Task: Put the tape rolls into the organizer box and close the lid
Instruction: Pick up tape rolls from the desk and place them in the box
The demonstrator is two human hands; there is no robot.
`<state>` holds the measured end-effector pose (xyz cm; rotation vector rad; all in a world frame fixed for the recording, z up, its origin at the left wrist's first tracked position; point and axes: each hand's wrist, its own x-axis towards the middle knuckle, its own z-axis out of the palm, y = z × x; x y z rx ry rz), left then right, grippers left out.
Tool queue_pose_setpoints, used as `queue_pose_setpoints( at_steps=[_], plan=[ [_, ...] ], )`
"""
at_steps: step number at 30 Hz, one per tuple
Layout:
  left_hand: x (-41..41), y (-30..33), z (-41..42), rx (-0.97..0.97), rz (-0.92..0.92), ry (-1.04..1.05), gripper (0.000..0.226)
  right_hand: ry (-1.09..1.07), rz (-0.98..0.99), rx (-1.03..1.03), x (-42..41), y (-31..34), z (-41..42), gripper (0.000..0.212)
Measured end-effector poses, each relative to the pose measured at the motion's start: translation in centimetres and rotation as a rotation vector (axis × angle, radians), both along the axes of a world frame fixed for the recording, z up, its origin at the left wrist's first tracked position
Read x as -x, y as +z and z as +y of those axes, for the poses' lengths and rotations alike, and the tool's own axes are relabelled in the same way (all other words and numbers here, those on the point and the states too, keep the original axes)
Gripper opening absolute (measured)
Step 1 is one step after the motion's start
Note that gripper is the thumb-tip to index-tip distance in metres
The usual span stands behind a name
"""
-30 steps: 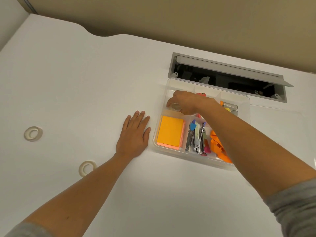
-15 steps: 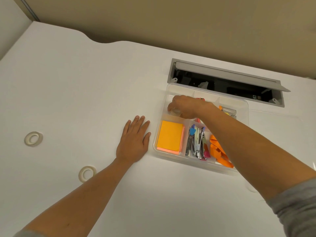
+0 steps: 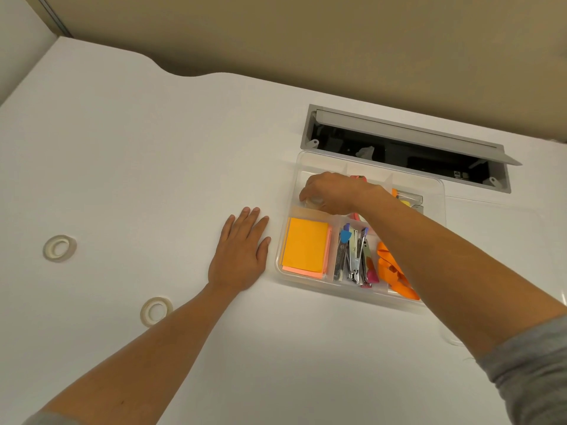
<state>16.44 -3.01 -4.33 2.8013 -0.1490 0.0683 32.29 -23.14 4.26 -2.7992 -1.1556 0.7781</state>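
Tape rolls: two lie flat on the white desk (image 3: 153,133), well apart from the organizer box (image 3: 441,191). One tape roll (image 3: 59,248) sits far to the left; a second tape roll (image 3: 156,311) sits nearer the camera, just beside the left forearm. A third, clear tape roll (image 3: 314,201) is inside the box, in the far-left compartment, under the right hand (image 3: 333,193).

Right hand: it reaches into that compartment with the fingers (image 3: 306,194) curled down around the clear roll, pinching it. Whether the roll rests on the compartment floor cannot be told.

Left hand (image 3: 241,254): it lies palm-down on the desk just beside the left wall of the box, fingers extended and slightly spread, holding nothing.

Organizer box: clear plastic, open, with divided compartments. The near-left compartment holds an orange sticky-note pad (image 3: 305,245). The near-middle compartment holds staplers (image 3: 356,259) and small metal tools. An orange ribbon (image 3: 391,271) lies in the near-right compartment, partly hidden by the right forearm.

A clear lid (image 3: 506,240) lies flat on the desk to the right of the box. Behind the box, a cable hatch (image 3: 399,142) in the desk stands open.
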Motion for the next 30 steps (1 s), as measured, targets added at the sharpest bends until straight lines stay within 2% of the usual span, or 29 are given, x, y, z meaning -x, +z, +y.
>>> queue_pose_setpoints(
  at_steps=[5, 10, 23, 30],
  plan=[
    [0.0, -0.1, 0.0, -0.001, 0.001, -0.004, 0.048, 0.02, -0.004, 0.019, -0.1, 0.0, 0.0, 0.04],
    [0.0, -0.1, 0.0, -0.005, 0.005, -0.001, 0.049, 0.035, -0.003, 0.057, 0.1, 0.2, 0.2, 0.052],
    [0.1, -0.2, 0.0, -0.003, -0.004, 0.002, 0.049, 0.096, -0.076, 0.057, 0.6, 0.1, 0.1, 0.046],
    [0.1, -0.2, 0.1, -0.001, 0.004, 0.001, 0.05, 0.056, -0.006, 0.097, 0.8, 1.3, 0.4, 0.066]
  ],
)
